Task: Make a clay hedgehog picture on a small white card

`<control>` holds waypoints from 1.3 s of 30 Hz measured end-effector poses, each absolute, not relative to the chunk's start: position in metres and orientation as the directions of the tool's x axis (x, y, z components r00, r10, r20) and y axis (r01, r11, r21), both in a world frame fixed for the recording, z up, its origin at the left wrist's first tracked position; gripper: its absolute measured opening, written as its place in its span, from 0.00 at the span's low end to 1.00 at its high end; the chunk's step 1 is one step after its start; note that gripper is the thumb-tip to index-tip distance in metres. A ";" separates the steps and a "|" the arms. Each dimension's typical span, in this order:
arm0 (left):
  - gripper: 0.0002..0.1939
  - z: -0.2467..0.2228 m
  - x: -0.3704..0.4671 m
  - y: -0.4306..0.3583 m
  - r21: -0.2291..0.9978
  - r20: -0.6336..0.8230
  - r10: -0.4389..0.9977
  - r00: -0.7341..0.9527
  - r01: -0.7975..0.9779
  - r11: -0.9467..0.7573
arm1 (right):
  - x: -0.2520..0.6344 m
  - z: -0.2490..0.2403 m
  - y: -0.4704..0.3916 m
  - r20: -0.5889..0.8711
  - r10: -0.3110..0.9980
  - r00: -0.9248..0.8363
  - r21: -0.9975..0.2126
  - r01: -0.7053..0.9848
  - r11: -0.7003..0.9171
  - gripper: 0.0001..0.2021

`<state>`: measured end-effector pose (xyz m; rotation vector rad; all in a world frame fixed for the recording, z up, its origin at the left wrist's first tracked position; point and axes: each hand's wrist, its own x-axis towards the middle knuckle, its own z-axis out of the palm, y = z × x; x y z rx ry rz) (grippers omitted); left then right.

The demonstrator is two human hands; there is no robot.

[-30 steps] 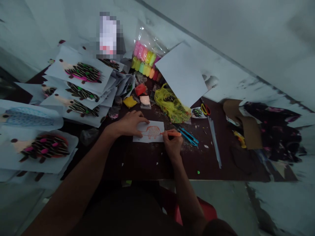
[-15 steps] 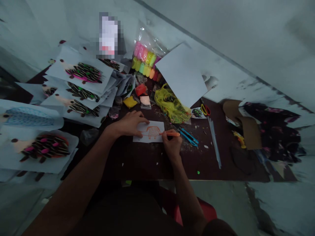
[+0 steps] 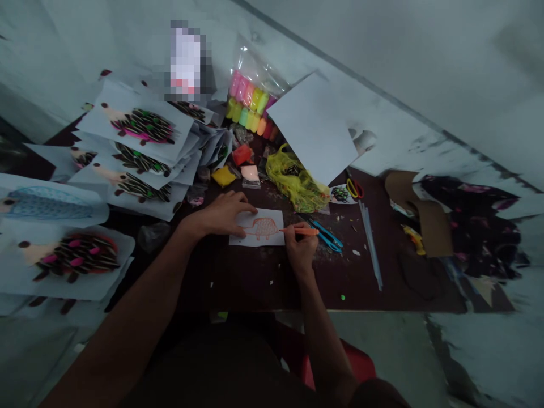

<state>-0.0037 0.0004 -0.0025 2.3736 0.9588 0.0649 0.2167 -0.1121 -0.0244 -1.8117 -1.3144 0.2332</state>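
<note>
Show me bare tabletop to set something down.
On the dark brown tabletop, bare room lies between left forearm and right forearm, in front of the white paper with the orange drawing, apart from tiny scraps. Another patch separates the translucent sticks from the brown cardboard. Crowded: the left, with stacked white papers, and behind the drawing, around the yellow plastic bag.

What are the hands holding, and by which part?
The right hand grips an orange pen around its barrel, near the writing tip. The left hand holds nothing; it rests on the small paper.
</note>
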 end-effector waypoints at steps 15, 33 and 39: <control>0.16 -0.020 -0.001 0.009 0.616 0.110 0.826 0.553 0.614 -0.493 | 0.216 -0.025 -0.113 0.288 0.860 0.421 -0.875 0.480 0.058 0.13; 0.12 -0.027 0.006 0.008 0.525 0.043 0.836 0.546 0.700 -0.484 | 0.206 0.004 -0.088 0.302 0.909 0.286 -0.914 0.357 0.191 0.07; 0.10 -0.025 0.010 0.006 0.511 0.021 0.838 0.545 0.715 -0.478 | 0.198 0.004 -0.075 0.334 0.925 0.181 -0.900 0.353 0.256 0.08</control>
